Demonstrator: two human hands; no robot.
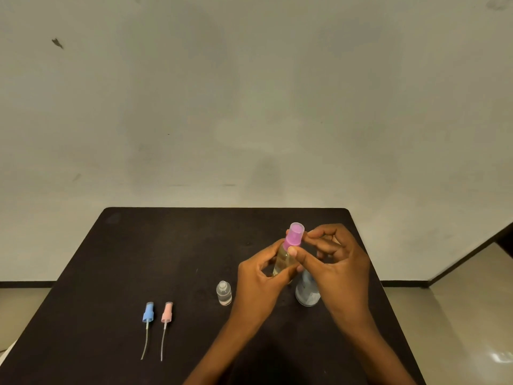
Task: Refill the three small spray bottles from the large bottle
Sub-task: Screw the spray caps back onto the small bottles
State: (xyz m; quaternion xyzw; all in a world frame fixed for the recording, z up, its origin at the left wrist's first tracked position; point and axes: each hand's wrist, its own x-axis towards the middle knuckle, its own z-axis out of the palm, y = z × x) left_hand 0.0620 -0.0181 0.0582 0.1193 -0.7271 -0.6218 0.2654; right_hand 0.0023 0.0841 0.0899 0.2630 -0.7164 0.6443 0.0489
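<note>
So we've got the small spray bottle [283, 261] up off the table [166, 245], tilted a little with its top leaning away from us. Our left hand [261, 276] is wrapped round the clear body, which has yellowish liquid in it. Our right hand [338, 262] is pinching the purple cap [294, 235] between thumb and forefinger, with the other fingers curled loosely behind.

The large bottle [306, 294] stands on the table right under the right hand's palm. Only its lower part shows, so we can't tell if it's capped.

Just left of the left hand's wrist there's an open small bottle [224, 293], upright, with clear liquid and a pinkish base.

Well off to the left of both hands, nearer to us, two pulled-out sprayers lie flat side by side with their dip tubes pointing towards us. The blue sprayer head [148, 315] is on the outside and the pink sprayer head [167, 312] sits just beside it, not touching.
</note>
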